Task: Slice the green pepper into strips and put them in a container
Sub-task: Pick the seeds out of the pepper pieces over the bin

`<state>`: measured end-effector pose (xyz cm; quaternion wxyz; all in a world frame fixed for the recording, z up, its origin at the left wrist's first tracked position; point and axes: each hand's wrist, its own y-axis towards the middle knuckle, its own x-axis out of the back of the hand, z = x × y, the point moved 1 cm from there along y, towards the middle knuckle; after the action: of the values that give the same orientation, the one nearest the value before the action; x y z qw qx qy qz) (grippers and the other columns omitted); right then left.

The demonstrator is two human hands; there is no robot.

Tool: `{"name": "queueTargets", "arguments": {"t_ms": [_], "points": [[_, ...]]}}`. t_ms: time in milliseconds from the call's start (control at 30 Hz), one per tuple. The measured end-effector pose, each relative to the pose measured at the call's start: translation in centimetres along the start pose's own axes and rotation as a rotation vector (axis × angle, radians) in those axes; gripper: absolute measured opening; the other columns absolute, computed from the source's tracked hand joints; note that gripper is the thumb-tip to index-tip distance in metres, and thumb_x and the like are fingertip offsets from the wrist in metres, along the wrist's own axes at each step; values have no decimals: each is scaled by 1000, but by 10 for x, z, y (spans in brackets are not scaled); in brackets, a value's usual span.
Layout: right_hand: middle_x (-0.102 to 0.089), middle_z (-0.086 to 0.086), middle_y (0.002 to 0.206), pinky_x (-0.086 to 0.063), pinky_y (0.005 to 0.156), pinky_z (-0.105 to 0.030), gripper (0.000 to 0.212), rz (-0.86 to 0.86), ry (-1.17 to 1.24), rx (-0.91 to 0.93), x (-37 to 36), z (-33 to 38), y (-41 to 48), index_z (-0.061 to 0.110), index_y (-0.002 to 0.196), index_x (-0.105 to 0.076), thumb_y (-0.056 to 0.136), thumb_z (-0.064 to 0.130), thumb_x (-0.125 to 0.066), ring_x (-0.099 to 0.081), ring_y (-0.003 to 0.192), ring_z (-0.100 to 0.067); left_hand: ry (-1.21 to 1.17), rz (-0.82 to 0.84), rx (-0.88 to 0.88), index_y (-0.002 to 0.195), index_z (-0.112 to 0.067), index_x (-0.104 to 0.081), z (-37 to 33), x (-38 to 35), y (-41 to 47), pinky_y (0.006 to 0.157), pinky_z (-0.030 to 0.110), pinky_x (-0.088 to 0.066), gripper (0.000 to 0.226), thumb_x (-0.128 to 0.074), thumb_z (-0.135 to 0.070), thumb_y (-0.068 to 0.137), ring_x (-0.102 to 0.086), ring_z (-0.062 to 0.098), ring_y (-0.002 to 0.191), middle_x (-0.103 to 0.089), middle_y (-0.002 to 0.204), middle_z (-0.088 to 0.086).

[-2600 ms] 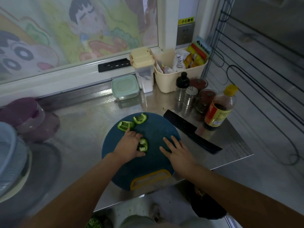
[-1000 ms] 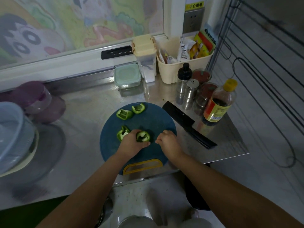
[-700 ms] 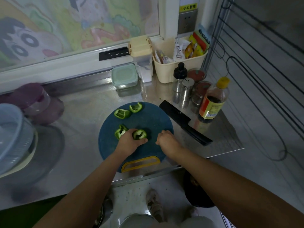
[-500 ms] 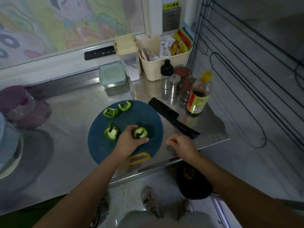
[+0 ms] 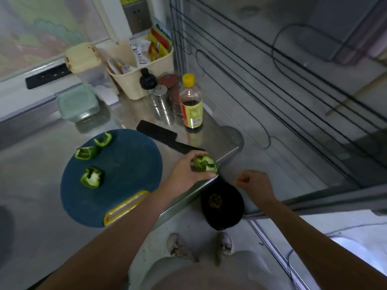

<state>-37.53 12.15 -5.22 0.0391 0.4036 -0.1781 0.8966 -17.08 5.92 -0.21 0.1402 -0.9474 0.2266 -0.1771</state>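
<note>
My left hand [image 5: 184,172] grips a green pepper piece [image 5: 204,163] at the counter's right front edge, off the round blue cutting board [image 5: 129,160]. Three more pepper pieces lie on the board's left side: one [image 5: 92,177] near the middle left, one [image 5: 84,152] above it and one [image 5: 103,139] at the far rim. My right hand [image 5: 254,185] is loosely closed past the counter edge, above a black bin [image 5: 227,214] on the floor; whether it pinches anything is unclear. A black cleaver [image 5: 165,137] rests on the counter right of the board.
A green-lidded container [image 5: 78,103] stands behind the board. Further right are a cream caddy [image 5: 144,74], shakers [image 5: 160,97] and a sauce bottle [image 5: 191,103]. The steel counter [image 5: 31,168] ends at a corner near my left hand. My shoes [image 5: 201,245] show below.
My left hand lifted one pepper piece off the board and carried it right to the counter edge. My right hand moved off the board to above the black bin. The view swung right.
</note>
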Motion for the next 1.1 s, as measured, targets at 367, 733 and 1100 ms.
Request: {"name": "queueTargets", "arguments": {"t_ms": [367,733,1100], "points": [[-53,11,62,-36,58,-18,40,-3,-69,-19,19,-14,-6,33,48,-41,75,25,-70,-53,67,-15,42,118,-64,121,-22,-49,-13,-29,12,87,19,-52,65,-74,8,70,-62,12,98,-60,111,4],[-69,8,98,-46,77,-11,32,123,198,438,56,42,-13,20,107,-68,82,-1,-66,-62,86,-2,322,142,-165,125,-18,-52,-24,-26,16,83,13,-46,67,-83,-13,66,-59,10,97,-61,105,-5],[-74,0,93,-51,79,-20,28,256,90,385,85,62,-10,21,104,-73,79,7,-72,-66,82,-4,115,179,-161,113,-25,-58,-37,-21,18,86,24,-52,60,-84,-7,63,-63,9,94,-65,99,-7]]}}
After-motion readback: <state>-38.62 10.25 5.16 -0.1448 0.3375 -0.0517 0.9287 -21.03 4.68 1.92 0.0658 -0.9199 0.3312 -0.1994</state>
